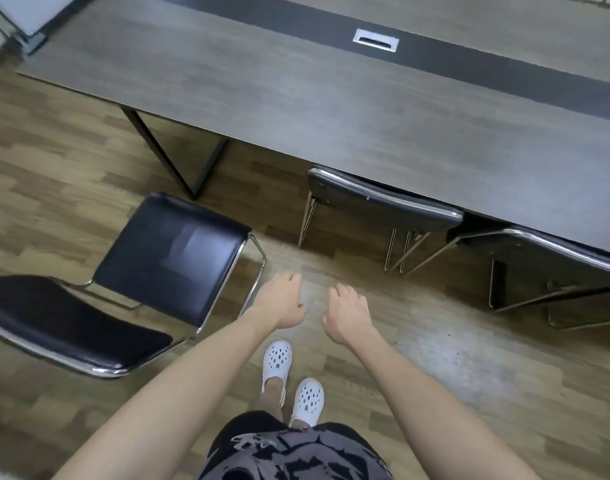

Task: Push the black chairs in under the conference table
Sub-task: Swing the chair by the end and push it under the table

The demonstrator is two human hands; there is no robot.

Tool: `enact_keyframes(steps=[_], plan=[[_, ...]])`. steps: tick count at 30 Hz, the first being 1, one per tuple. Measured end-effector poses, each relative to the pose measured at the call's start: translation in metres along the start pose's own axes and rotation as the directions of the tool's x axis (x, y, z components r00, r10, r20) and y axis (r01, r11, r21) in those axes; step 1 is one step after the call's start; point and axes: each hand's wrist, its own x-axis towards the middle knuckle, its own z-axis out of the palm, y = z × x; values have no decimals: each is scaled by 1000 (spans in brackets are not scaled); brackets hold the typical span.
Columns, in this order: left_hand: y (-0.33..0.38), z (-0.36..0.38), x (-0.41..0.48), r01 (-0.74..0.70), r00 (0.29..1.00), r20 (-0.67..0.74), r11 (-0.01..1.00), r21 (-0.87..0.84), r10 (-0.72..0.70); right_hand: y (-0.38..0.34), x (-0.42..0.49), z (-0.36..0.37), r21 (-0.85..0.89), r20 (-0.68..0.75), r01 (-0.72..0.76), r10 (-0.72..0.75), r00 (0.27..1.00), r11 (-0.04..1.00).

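Currently the left hand [283, 301] and right hand [348, 315] hang loosely curled, empty. At left, a black chrome-framed chair [168, 252] stands clear of the grey wood-grain table [296, 109].

Wearing white perforated clogs [277, 362], lower centre; black-grey patterned garment [293, 455], bottom edge; left hand [283, 301], right hand [348, 315] bare.

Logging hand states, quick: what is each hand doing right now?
Left hand: open, fingers loosely curled, holding nothing.
Right hand: open, fingers loosely curled, holding nothing.
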Motion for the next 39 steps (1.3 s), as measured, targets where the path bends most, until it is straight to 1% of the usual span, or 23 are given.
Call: enact_keyframes(steps=[2,6,8,12,16,23,30,32,35,39], plan=[[-5,10,-14,33,999,-26,999,-24,-34,-8,-7,8,-12,28,35,-34,999,999],[-20,22,-46,115,991,-62,990,-87,-120,-35,-17,18,-52,74,149,-145,987,987],[-32,27,-63,163,982,-77,979,-123,-173,-50,-21,21,-73,84,207,-201,976,976],[-55,34,-91,248,962,-80,958,-145,-261,-77,-26,22,-87,93,279,-271,958,956],[-77,37,-115,299,940,-109,936,-184,-322,-105,-30,24,-128,96,342,-332,938,931],[-123,41,-153,325,925,-132,921,-215,-357,-163,-39,30,-163,124,380,-363,923,910],[-194,43,-206,327,920,-147,918,-224,-364,-249,-57,49,-149,155,416,-394,906,897],[-219,47,-221,324,917,-157,915,-239,-366,-275,-63,56,-133,148,425,-406,902,895],[-252,51,-241,302,910,-211,919,-251,-357,-313,-70,66,-114,127,428,-414,901,897],[-291,49,-266,286,912,-216,919,-270,-348,-359,-77,74,-114,48,355,-352,935,928]])
